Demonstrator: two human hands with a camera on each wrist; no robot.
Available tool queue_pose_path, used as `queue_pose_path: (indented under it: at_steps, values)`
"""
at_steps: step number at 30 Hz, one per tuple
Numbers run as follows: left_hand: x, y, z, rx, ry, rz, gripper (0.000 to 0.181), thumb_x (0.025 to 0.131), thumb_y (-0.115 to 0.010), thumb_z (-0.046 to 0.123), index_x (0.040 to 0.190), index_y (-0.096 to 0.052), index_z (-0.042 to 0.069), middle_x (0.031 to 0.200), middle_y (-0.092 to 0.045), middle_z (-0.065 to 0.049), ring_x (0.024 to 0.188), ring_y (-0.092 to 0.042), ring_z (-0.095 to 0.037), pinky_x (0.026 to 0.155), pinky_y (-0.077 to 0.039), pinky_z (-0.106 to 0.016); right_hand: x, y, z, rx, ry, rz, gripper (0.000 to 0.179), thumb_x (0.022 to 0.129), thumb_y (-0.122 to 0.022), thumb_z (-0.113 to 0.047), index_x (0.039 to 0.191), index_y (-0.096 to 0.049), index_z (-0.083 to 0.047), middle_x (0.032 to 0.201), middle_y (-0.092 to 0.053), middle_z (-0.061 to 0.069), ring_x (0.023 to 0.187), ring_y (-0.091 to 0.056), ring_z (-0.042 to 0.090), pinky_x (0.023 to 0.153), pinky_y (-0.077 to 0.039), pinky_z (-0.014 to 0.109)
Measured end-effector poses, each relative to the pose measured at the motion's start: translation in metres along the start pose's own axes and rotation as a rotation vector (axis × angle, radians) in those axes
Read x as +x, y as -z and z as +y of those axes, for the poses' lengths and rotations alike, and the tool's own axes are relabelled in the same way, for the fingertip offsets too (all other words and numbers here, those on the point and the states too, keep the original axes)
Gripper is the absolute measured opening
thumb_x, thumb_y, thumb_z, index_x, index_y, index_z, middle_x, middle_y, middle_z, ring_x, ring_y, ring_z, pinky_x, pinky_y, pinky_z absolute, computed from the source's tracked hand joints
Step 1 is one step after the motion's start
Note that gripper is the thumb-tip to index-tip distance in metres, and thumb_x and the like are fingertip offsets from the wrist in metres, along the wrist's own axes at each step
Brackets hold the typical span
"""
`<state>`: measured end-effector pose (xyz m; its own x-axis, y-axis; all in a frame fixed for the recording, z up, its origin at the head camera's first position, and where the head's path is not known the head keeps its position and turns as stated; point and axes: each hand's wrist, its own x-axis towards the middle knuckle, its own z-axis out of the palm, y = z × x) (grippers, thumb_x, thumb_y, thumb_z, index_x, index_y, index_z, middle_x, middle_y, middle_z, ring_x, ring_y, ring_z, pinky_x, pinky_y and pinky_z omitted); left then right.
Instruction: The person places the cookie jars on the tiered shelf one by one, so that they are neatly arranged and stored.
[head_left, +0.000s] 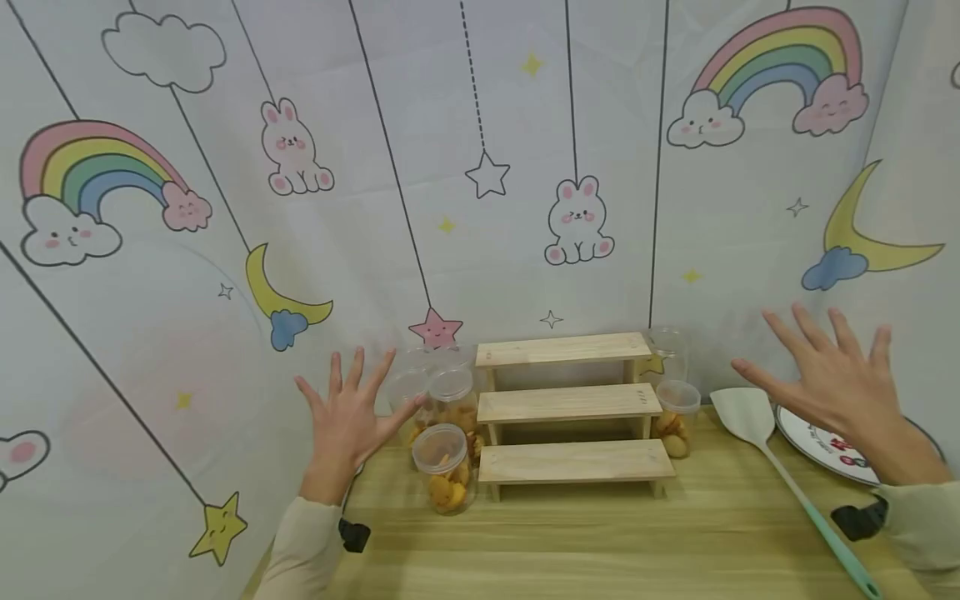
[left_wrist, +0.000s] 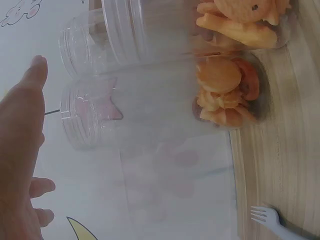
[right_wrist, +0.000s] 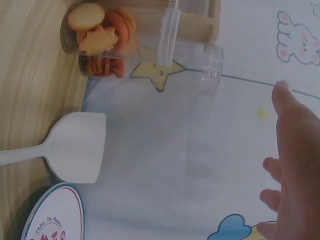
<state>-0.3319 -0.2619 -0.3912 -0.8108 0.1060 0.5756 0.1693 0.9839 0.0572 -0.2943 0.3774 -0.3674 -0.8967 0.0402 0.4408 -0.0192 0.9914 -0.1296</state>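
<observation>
My left hand [head_left: 348,421] is raised with its fingers spread, holding nothing. Just right of it stand several clear lidded jars, the front one [head_left: 444,471] with orange snacks inside. In the left wrist view, my thumb and fingertips are apart from a tall jar [left_wrist: 150,107]. My right hand [head_left: 843,379] is also raised and spread, with nothing in it. Below and beside it lie a spatula [head_left: 746,417] with a white head and green handle, and a white printed plate [head_left: 813,446], partly hidden by the hand and forearm.
A three-step wooden rack [head_left: 573,462] stands mid-table near the back. On its right are two more clear jars, the nearer one [head_left: 678,417] holding cookies. A fork [left_wrist: 270,217] lies by the left jars. A cartoon-printed cloth [head_left: 510,275] rises behind everything.
</observation>
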Motion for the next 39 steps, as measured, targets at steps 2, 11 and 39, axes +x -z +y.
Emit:
queue_pose_path:
  at_steps: [2,11,39]
  values:
    - [-0.004,0.000,0.000,-0.006,-0.012,0.037,0.097,0.087,-0.063,0.087,0.169,-0.034,0.043,0.177,-0.032,-0.018,0.165,-0.020,-0.053,0.118,0.003,-0.093,-0.002,-0.001,-0.001,0.002,0.008,0.010,0.105,0.096,-0.053,-0.083,0.176,-0.013,-0.027,0.179,-0.011,0.025,0.165,0.002,0.057,0.119,0.023,0.083]
    - [-0.035,-0.002,0.010,-0.106,-0.126,0.225,0.095,0.085,-0.083,0.058,0.167,-0.045,0.027,0.166,-0.049,-0.022,0.150,-0.048,-0.049,0.119,-0.037,-0.078,-0.033,-0.020,-0.021,0.331,0.026,0.191,0.068,0.105,-0.067,-0.047,0.160,-0.052,-0.011,0.151,-0.060,0.032,0.133,-0.057,0.053,0.114,-0.043,0.066]
    - [-0.082,-0.062,0.045,-0.804,0.153,-0.124,0.067,0.097,-0.081,0.044,0.147,-0.052,0.009,0.140,-0.066,-0.016,0.123,-0.069,-0.033,0.094,-0.066,-0.044,-0.082,-0.134,-0.083,1.278,-0.339,-0.393,0.065,0.106,-0.074,-0.029,0.150,-0.052,0.014,0.107,-0.081,-0.012,0.093,-0.076,0.004,0.086,-0.065,0.023]
